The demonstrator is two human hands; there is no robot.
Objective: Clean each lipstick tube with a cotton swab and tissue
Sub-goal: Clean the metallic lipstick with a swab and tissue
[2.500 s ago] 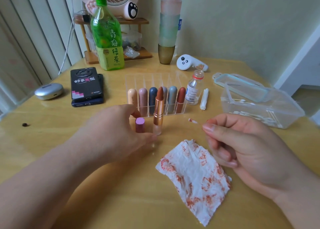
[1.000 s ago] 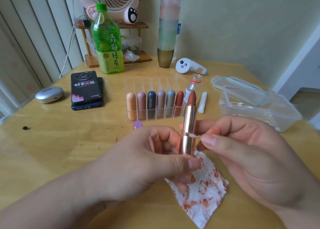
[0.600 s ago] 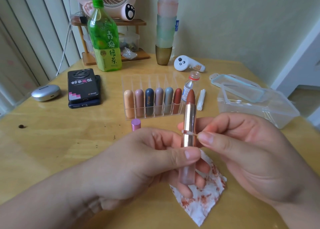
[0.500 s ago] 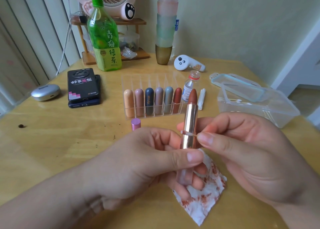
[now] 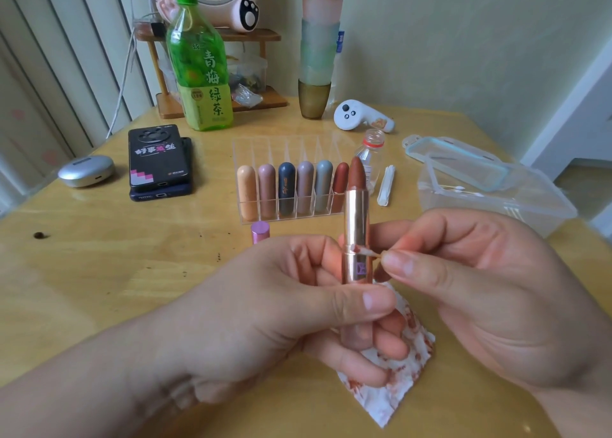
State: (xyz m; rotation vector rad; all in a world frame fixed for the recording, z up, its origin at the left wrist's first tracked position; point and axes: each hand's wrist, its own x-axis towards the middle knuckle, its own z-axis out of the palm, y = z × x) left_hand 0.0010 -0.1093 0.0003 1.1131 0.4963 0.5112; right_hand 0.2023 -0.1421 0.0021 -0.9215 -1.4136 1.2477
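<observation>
Stained tissue (mostly hand-hidden)

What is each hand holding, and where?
Left hand grips the lipstick tube by its lower base; right hand pinches the cotton swab by its stick.

Left hand raised in front, palm turned inward, thumb and curled fingers closed in a grip; right hand beside it, thumb and forefinger pinched together, remaining fingers loosely curled.
</observation>
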